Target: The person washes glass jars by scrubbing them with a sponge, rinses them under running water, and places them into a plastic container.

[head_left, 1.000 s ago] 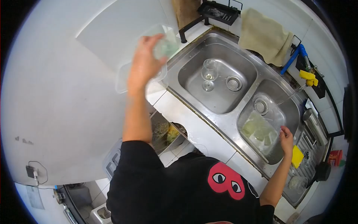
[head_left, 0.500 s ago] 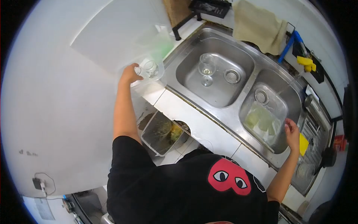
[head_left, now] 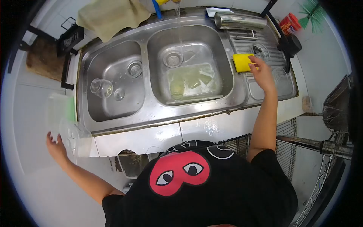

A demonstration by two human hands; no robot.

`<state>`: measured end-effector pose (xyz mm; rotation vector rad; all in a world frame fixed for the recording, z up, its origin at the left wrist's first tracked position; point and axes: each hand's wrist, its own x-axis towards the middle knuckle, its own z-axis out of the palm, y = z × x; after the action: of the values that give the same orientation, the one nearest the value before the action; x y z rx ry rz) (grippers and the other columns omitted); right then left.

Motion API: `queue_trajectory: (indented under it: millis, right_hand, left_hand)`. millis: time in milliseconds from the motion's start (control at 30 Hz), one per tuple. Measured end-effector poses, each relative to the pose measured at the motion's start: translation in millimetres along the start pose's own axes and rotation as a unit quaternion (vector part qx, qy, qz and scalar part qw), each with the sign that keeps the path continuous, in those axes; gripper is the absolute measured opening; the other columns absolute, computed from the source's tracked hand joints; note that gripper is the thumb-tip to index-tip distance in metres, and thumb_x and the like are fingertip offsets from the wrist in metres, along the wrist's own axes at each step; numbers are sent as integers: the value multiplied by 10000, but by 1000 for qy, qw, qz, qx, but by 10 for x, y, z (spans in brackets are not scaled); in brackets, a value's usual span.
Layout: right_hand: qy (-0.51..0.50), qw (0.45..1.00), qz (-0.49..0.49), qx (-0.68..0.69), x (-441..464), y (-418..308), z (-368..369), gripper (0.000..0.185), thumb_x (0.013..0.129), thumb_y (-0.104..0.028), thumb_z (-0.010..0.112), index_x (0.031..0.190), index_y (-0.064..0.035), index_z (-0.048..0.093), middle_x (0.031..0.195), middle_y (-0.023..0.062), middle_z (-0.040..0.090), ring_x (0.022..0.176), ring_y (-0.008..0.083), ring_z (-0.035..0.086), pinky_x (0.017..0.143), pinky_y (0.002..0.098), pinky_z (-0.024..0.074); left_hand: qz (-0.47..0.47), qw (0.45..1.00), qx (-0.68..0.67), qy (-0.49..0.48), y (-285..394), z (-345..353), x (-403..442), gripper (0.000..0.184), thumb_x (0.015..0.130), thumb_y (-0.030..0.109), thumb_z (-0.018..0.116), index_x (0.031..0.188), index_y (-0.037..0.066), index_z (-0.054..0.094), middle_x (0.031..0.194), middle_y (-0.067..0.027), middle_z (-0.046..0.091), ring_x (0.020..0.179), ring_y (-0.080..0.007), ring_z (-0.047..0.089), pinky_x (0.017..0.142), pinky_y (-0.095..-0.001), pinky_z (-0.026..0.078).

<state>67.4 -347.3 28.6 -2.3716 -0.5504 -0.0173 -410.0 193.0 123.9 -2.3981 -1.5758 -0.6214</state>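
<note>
My left hand (head_left: 56, 148) is open at the far left, fingers apart, just beside a clear plastic container (head_left: 81, 142) with clear glassware inside. My right hand (head_left: 262, 75) reaches over the drainboard, thumb and fingers apart at the right edge of a yellow sponge (head_left: 241, 63); a firm hold does not show. A stemmed glass (head_left: 101, 87) lies on its side in the left basin (head_left: 117, 108). In the right basin (head_left: 157, 81), a clear rectangular container (head_left: 210, 75) holds water and pale green pieces. Water runs from the tap into this basin.
Behind the basins hangs a beige cloth (head_left: 111, 17). A metal cylinder (head_left: 240, 20), clear glassware (head_left: 261, 52) and a black-handled pan (head_left: 291, 45) are around the drainboard. A red packet (head_left: 290, 24) stands at the back right.
The view has turned to the right. My left hand has drawn back from the container with the glassware. My right hand has moved to the yellow sponge's edge.
</note>
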Motion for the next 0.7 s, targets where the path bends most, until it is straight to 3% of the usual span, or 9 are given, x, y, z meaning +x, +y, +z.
queue_trajectory:
  millis: [33,100,167,200,267,300,367,567,700]
  right_hand:
    - [18,998,8,-52,-21,75,-45,303,792,-122,564,1079,-24,566,1027,167,593,910,299,577,823,352,442]
    - [30,991,25,-124,-27,164,-59,320,784,-131,571,1086,-27,561,1035,187,577,940,329,555,848,371,429]
    - [21,986,40,-163,3,228,8,340,778,-143,578,1098,-29,554,1038,203,562,985,349,524,869,384,416]
    - [18,985,17,-170,39,244,65,354,779,-159,582,1113,-44,547,1056,208,550,1011,348,508,879,389,405]
    - [12,982,-30,-184,152,256,188,384,782,-193,591,1143,-75,534,1093,218,526,1064,347,477,901,400,382]
    - [21,981,-21,-193,189,245,249,404,780,-215,594,1159,-95,524,1119,224,503,1070,359,467,903,412,381]
    - [39,977,0,-211,245,204,384,444,776,-261,599,1191,-136,505,1173,235,459,1081,384,447,907,436,377]
    - [-72,934,97,-337,279,52,617,543,751,-426,601,1247,-269,445,1225,180,387,1078,420,408,865,484,413]
    - [-58,936,117,-328,249,-3,583,557,722,-339,647,1238,-266,450,1200,160,403,1066,413,414,836,469,437]
  left_hand:
    - [7,998,-53,42,465,-89,-63,430,725,66,657,1136,72,534,1030,-133,583,831,-253,567,725,-365,467]
    - [148,959,-243,-7,1087,101,-100,345,773,43,599,1113,77,550,1012,-100,591,810,-203,568,705,-321,471]
    - [201,901,-344,-171,1833,408,-305,325,790,33,567,1110,88,553,1001,-107,601,845,-211,587,725,-316,473]
    - [253,896,-289,-221,2279,396,-500,319,779,37,572,1095,79,560,973,-131,609,866,-229,598,736,-324,474]
    - [324,811,-306,-379,2864,851,-811,308,770,89,590,1077,79,568,950,-165,607,873,-284,598,762,-354,467]
    - [362,794,-229,-431,3180,853,-970,362,785,160,592,1126,51,532,969,-173,611,886,-291,597,754,-357,467]
    - [401,780,-145,-458,3600,1302,-1271,500,775,365,606,1159,65,496,1072,-216,566,994,-354,550,840,-418,437]
    - [388,778,-15,-494,4205,1519,-1673,773,683,460,647,1238,7,356,1056,-222,572,990,-341,557,831,-390,449]
    - [383,744,-18,-547,4244,1697,-1490,802,663,467,650,1240,4,340,1061,-197,572,963,-337,569,825,-385,456]
